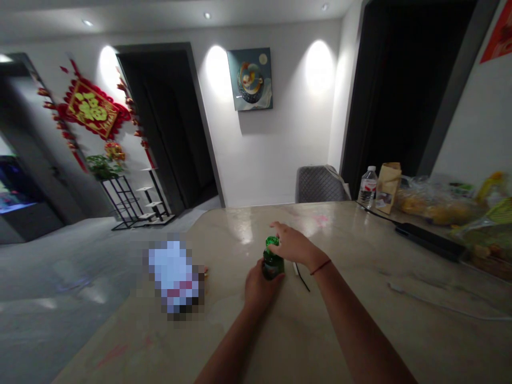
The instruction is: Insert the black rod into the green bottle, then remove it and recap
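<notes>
A small green bottle (pixel 272 263) stands upright on the beige marble table (pixel 360 330), near its middle. My left hand (pixel 258 285) is wrapped round the bottle's lower body from the near side. My right hand (pixel 291 244) rests over the bottle's top, fingers curled on the green cap (pixel 272 242). A red string is tied round my right wrist.
A thin black cable (pixel 302 277) lies just right of the bottle. At the table's right side are a water bottle (pixel 368 186), a brown paper bag (pixel 388 186), a black bar (pixel 430 241) and bagged food (pixel 440 205). A grey chair (pixel 320 184) stands at the far edge.
</notes>
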The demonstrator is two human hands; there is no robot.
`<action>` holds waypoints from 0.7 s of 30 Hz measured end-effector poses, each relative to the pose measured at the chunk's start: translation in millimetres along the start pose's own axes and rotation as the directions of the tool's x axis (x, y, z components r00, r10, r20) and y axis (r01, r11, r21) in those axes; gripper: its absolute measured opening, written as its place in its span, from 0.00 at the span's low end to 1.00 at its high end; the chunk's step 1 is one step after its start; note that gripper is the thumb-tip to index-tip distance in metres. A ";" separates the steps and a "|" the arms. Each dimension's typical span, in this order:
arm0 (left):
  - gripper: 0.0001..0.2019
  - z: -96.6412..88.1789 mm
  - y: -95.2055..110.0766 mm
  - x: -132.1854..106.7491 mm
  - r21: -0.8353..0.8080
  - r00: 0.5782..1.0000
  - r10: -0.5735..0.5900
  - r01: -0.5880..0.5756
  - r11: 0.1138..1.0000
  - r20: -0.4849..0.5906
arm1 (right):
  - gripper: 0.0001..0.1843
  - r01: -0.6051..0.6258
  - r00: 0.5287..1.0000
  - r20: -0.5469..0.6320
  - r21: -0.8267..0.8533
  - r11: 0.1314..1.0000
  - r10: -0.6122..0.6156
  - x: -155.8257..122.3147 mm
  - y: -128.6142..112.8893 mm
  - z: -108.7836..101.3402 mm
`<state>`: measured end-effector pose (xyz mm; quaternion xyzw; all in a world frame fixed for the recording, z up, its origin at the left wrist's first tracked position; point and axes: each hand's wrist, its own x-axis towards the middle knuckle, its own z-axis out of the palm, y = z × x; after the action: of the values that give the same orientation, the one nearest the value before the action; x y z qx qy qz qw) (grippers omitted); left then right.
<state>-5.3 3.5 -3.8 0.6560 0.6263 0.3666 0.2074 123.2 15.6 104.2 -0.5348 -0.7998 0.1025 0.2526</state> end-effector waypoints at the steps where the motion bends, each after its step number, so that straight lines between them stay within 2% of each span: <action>1: 0.23 -0.2 -0.1 0.1 -0.007 1.000 -0.001 0.001 1.000 0.002 | 0.33 0.024 1.000 0.014 0.004 1.000 -0.024 -1.2 0.6 -0.9; 3: 0.23 -0.4 -0.4 0.2 -0.017 1.000 0.003 -0.003 1.000 0.006 | 0.41 0.006 1.000 0.025 -0.033 0.999 -0.005 -3.2 0.7 -0.8; 5: 0.23 -0.4 -0.8 0.2 -0.022 1.000 0.005 -0.005 1.000 0.010 | 0.45 -0.073 0.997 0.010 -0.086 0.994 0.075 -3.3 -0.3 1.7; 7: 0.24 -0.1 -1.2 0.0 -0.023 1.000 0.006 -0.006 1.000 0.014 | 0.44 -0.121 0.993 -0.004 -0.105 0.987 0.122 -1.8 -1.0 5.6; 10: 0.24 0.5 -1.5 -0.5 -0.026 1.000 0.009 -0.009 1.000 0.008 | 0.38 -0.057 0.998 0.018 -0.079 0.995 0.059 1.0 0.2 10.9; 12: 0.24 0.8 -1.8 -0.6 -0.025 1.000 0.014 -0.014 1.000 -0.002 | 0.40 0.001 0.999 0.037 -0.050 0.999 0.000 1.8 1.8 12.9; 15: 0.24 1.1 -2.7 -0.5 -0.007 1.000 0.031 -0.031 1.000 0.001 | 0.42 -0.028 0.999 0.025 -0.042 0.999 0.029 1.7 2.9 14.0; 17: 0.24 1.2 -3.5 -0.2 0.005 0.999 0.046 -0.046 0.999 0.007 | 0.40 -0.056 0.998 0.008 -0.049 0.997 0.057 1.6 2.9 14.0; 21: 0.24 1.6 -4.8 0.2 0.016 0.998 0.059 -0.059 0.998 0.006 | 0.38 0.004 1.000 0.019 -0.018 1.000 -0.004 1.3 3.8 13.4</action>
<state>-7.3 4.7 -8.3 0.6770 0.6090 0.3655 0.1930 119.0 19.7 91.5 -0.5343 -0.8041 0.0999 0.2407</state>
